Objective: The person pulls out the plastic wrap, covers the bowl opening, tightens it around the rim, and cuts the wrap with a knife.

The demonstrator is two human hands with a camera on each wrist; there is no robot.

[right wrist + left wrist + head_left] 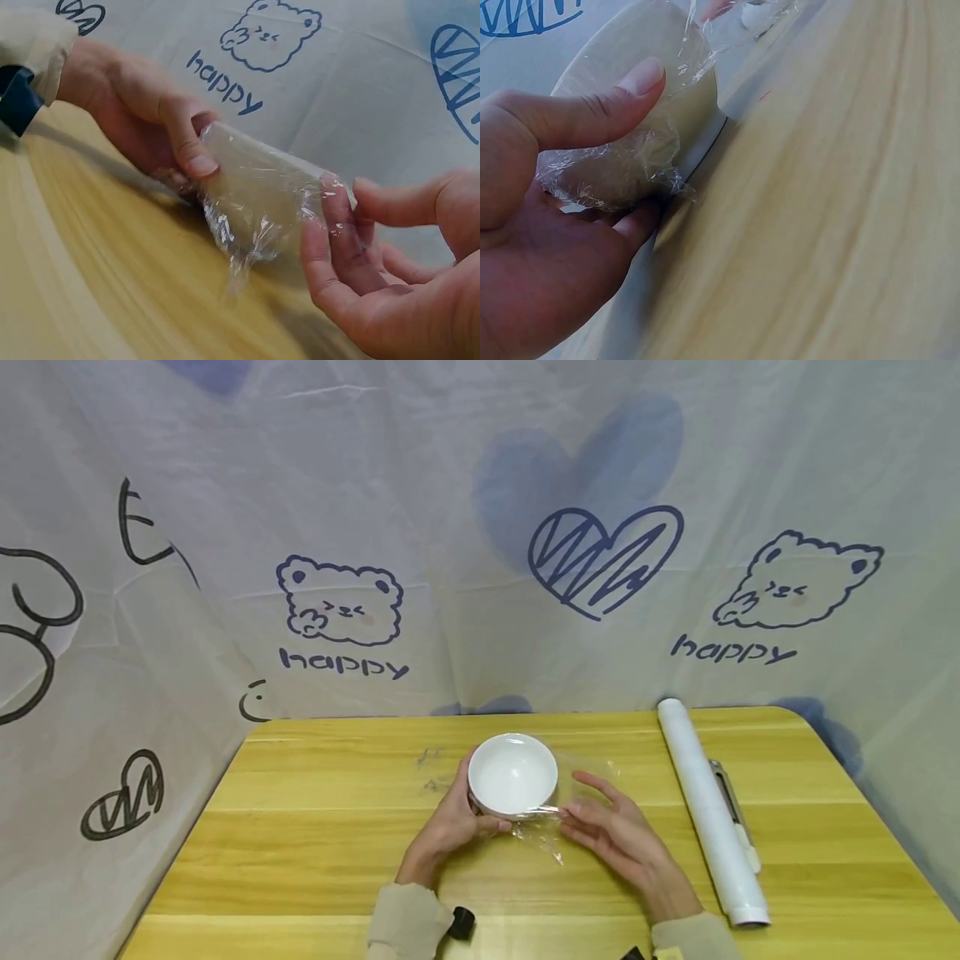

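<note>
A small white bowl stands in the middle of the wooden table, with clear cling film hanging in creases over its side. My left hand grips the bowl from the left. In the left wrist view the thumb presses the film against the wall, and the fingers reach under the bowl. At the bowl's right side, my right hand pinches the loose film edge. Some of its fingers show through the film in the right wrist view.
A long white roll lies on the right of the table. Right beside it is a grey and white utility knife. A printed cloth hangs behind the table and along its sides.
</note>
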